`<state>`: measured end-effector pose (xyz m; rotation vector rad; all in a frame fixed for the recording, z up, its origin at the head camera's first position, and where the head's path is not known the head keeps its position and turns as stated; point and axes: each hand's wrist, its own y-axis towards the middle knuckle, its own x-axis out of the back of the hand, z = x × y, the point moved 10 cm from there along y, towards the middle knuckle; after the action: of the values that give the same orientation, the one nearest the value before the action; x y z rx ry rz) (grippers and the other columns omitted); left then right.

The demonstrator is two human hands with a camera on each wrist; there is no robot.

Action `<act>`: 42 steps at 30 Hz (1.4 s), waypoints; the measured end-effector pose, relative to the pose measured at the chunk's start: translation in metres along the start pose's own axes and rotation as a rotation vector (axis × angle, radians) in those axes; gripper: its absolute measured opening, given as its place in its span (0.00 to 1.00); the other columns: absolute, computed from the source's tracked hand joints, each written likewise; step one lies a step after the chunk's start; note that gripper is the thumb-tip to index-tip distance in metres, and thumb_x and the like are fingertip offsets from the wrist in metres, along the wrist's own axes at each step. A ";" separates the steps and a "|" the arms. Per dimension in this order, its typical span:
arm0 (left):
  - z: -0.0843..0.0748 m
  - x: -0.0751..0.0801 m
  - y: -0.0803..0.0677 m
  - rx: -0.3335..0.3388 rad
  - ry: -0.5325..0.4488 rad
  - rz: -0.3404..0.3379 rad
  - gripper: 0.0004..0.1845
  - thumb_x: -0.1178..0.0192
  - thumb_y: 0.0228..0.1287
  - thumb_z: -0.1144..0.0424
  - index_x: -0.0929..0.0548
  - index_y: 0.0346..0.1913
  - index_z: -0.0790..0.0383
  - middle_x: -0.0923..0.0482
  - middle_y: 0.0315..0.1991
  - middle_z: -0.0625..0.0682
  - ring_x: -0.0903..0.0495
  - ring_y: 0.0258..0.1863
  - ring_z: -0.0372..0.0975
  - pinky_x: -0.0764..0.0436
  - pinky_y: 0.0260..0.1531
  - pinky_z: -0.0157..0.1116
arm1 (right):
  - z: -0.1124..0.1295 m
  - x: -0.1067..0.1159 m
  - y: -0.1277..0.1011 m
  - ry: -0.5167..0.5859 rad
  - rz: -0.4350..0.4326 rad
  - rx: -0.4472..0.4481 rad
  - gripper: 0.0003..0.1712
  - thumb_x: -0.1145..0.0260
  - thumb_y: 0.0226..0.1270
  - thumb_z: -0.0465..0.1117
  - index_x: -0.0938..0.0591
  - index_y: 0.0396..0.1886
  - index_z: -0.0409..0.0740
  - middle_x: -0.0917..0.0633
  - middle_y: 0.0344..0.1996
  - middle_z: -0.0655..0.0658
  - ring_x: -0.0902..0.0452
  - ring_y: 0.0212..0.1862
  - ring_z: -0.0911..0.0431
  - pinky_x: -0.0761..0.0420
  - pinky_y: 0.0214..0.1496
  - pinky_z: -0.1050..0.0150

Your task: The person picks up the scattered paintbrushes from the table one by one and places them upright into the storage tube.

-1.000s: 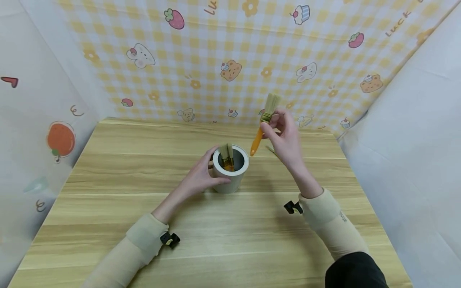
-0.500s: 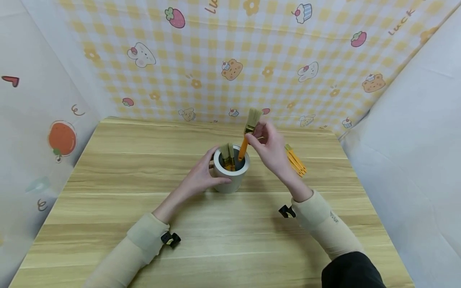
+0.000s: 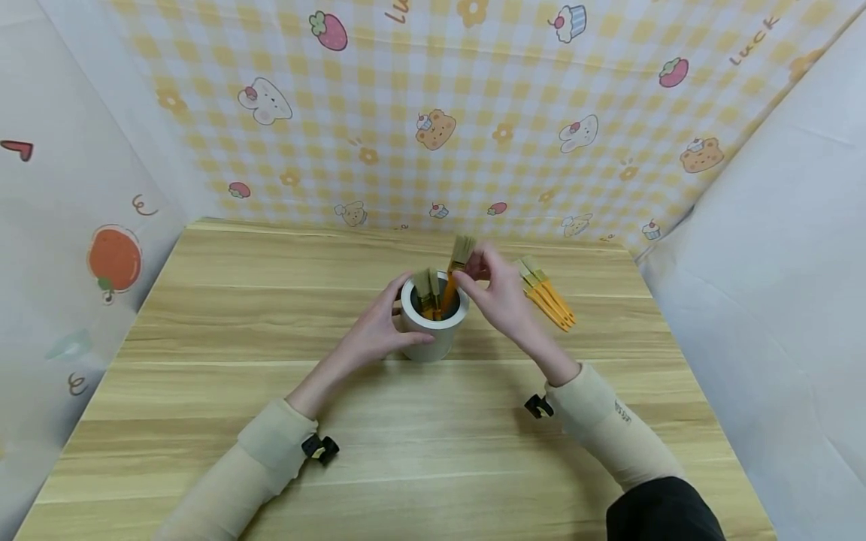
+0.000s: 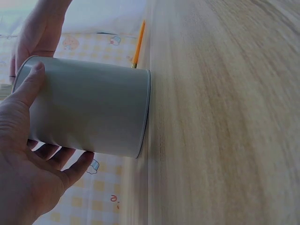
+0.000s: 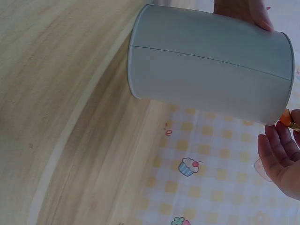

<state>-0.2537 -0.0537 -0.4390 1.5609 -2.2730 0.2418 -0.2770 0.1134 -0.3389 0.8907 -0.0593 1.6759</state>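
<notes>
A light grey can (image 3: 428,348) with a white rim stands upright on the table. My left hand (image 3: 370,329) grips it from the left, thumb across the near side, fingers on the far side (image 4: 61,157). Between thumb and fingers, my right hand (image 3: 502,294) pinches a flat paintbrush (image 3: 463,251), bristles up. The orange handle of that brush reaches down into the can's mouth; its lower end is hard to make out. A few more paintbrushes (image 3: 425,284) stand inside the can, leaning left. In the right wrist view, fingertips (image 5: 269,136) are close to the can's rim.
Several orange-handled paintbrushes (image 3: 551,300) lie side by side on the wooden table (image 3: 433,451), right of the can. A yellow checked cloth (image 3: 379,113) hangs behind the table, with white sheets (image 3: 764,263) at both sides.
My right hand has carried the paintbrush left and down, from above the table into the can's mouth. The brushes on the table have come into view. My left hand stays on the can.
</notes>
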 end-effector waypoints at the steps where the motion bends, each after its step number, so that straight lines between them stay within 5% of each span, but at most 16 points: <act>1: 0.000 0.000 0.000 0.005 0.000 0.001 0.60 0.19 0.52 0.48 0.48 0.82 0.41 0.38 0.78 0.52 0.27 0.71 0.60 0.25 0.68 0.61 | -0.001 -0.001 -0.001 -0.005 0.002 0.002 0.10 0.32 0.73 0.38 0.24 0.43 0.39 0.17 0.35 0.42 0.16 0.42 0.51 0.11 0.49 0.53; 16: 0.004 0.000 0.000 0.044 0.027 -0.006 0.60 0.20 0.51 0.45 0.48 0.82 0.40 0.36 0.77 0.52 0.27 0.71 0.59 0.26 0.68 0.62 | -0.017 0.019 -0.003 -0.028 -0.054 -0.046 0.13 0.35 0.74 0.35 0.21 0.53 0.35 0.14 0.39 0.38 0.16 0.42 0.49 0.12 0.50 0.51; 32: 0.003 0.000 -0.001 0.037 0.043 -0.006 0.61 0.19 0.50 0.46 0.49 0.82 0.42 0.37 0.78 0.54 0.26 0.71 0.59 0.27 0.70 0.62 | -0.103 0.045 -0.020 -0.214 0.061 -0.180 0.19 0.38 0.76 0.33 0.22 0.64 0.35 0.13 0.48 0.34 0.15 0.48 0.44 0.13 0.48 0.51; 42: 0.003 0.001 -0.001 0.054 0.040 -0.008 0.62 0.19 0.50 0.46 0.49 0.83 0.44 0.38 0.79 0.54 0.26 0.71 0.59 0.28 0.70 0.62 | -0.135 0.047 -0.034 -0.371 0.141 -0.161 0.28 0.35 0.67 0.25 0.24 0.67 0.30 0.14 0.49 0.28 0.14 0.48 0.36 0.11 0.49 0.44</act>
<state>-0.2537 -0.0560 -0.4418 1.5767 -2.2471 0.3316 -0.3194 0.2277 -0.4211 1.0825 -0.5122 1.5891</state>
